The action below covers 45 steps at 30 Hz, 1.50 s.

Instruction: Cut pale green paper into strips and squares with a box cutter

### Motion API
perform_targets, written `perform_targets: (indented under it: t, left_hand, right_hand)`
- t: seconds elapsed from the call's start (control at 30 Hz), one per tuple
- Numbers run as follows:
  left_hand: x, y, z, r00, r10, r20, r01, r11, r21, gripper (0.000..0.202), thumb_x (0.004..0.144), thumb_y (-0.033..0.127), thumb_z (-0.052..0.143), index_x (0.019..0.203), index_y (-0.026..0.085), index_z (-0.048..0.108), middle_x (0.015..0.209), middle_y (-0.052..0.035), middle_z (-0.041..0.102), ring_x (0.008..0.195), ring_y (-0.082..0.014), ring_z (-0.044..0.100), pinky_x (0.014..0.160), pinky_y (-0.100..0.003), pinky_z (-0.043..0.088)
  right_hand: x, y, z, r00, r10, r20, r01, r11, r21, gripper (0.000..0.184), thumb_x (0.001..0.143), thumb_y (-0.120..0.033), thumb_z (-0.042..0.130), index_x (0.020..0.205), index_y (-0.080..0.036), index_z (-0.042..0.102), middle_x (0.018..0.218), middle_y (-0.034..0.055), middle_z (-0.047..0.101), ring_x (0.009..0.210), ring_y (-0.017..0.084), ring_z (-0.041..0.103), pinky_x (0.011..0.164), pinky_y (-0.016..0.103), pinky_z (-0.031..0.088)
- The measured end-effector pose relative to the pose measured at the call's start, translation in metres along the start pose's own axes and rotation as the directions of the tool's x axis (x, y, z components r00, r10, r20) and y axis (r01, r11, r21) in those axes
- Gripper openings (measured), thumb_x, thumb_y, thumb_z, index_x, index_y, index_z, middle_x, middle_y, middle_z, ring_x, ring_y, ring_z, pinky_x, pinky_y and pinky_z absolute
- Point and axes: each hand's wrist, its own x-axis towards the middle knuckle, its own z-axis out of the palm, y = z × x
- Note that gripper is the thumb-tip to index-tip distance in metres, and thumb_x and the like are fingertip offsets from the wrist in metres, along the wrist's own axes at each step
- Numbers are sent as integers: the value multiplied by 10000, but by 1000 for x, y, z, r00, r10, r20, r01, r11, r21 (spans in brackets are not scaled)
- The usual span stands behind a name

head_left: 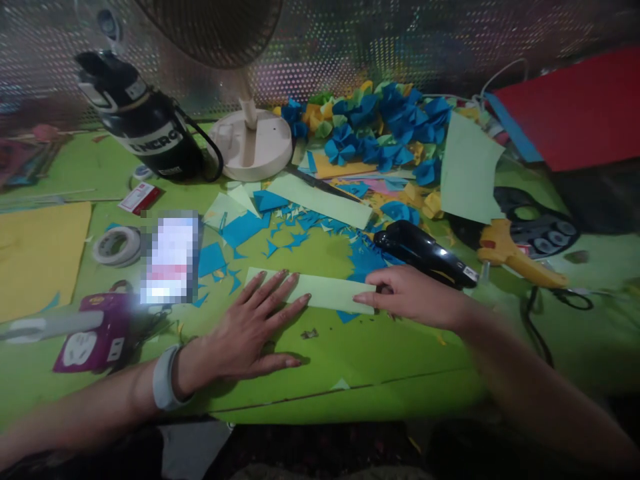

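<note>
A pale green paper strip (327, 291) lies flat on the green table top (350, 360) in front of me. My left hand (253, 327) rests palm down on the strip's left end, fingers stretched out and spread. My right hand (407, 293) presses the strip's right end, index finger extended along the paper, the other fingers curled. A black stapler (425, 253) lies just behind my right hand. A small dark scrap (309, 333) sits below the strip.
Blue paper scraps (300, 233) litter the middle. Folded blue and yellow paper flowers (380, 130) pile up at the back. A fan base (250, 143), black bottle (145, 120), tape roll (117, 245), phone (170, 257), yellow glue gun (510, 253), red card (580, 107) and yellow sheet (35, 253) surround them.
</note>
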Motion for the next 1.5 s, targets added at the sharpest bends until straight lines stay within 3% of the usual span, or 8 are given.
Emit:
perform_targets:
  t: [0.37, 0.53, 0.67, 1.03, 1.33, 1.5]
  left_hand:
    - [-2, -2, -2, 1000, 14, -11, -14, 1000, -4, 976, 957, 793, 434, 1699, 271, 75, 1747, -118, 143, 1586, -380, 228, 1295, -528, 96]
    - [-1, -2, -1, 1000, 6, -6, -6, 1000, -9, 974, 956, 791, 442, 1698, 286, 64, 1751, -99, 128, 1591, -372, 214, 1299, -525, 96]
    - [-1, -1, -2, 1000, -2, -10, 2, 1000, -21, 966, 957, 794, 431, 1697, 297, 60, 1752, -83, 136, 1590, -370, 220, 1301, -530, 101]
    - [-1, -1, -2, 1000, -1, -13, 0, 1000, -28, 952, 957, 786, 448, 1695, 315, 76, 1753, -81, 130, 1590, -372, 219, 1298, -527, 98]
    - [-1, -2, -3, 1000, 7, -10, -7, 1000, -30, 949, 959, 778, 459, 1695, 305, 91, 1755, -81, 118, 1594, -373, 203, 1302, -540, 101]
    - [3, 1, -10, 1000, -24, 18, 25, 999, -44, 957, 968, 777, 442, 1698, 258, 104, 1721, -121, 255, 1573, -369, 269, 1297, -551, 129]
  right_hand:
    - [0, -1, -1, 999, 1, -41, -8, 987, -161, 452, 860, -480, 664, 537, -220, 485, 531, -16, 505, 551, 136, 476, 547, 302, 292]
    - [1, 0, -1, 995, -24, -93, 14, 994, -110, 486, 903, -603, 590, 609, -222, 526, 591, 10, 596, 546, 134, 515, 530, 290, 321]
    - [1, -1, -1, 1000, 1, -14, -1, 1000, -6, 524, 914, -657, 555, 631, -216, 540, 613, 24, 646, 514, 135, 578, 522, 281, 382]
    - [0, -4, -1, 999, 50, 12, -50, 998, 23, 357, 890, -460, 634, 645, -207, 575, 613, 17, 662, 505, 140, 610, 531, 278, 416]
    - [2, 3, 0, 1000, -11, 3, 11, 997, 76, 549, 894, -713, 536, 644, -226, 501, 605, 10, 607, 501, 142, 593, 505, 284, 402]
    - [2, 3, 3, 998, -47, -51, 45, 998, -33, 448, 943, -555, 538, 647, -224, 479, 612, 2, 584, 540, 138, 558, 543, 294, 351]
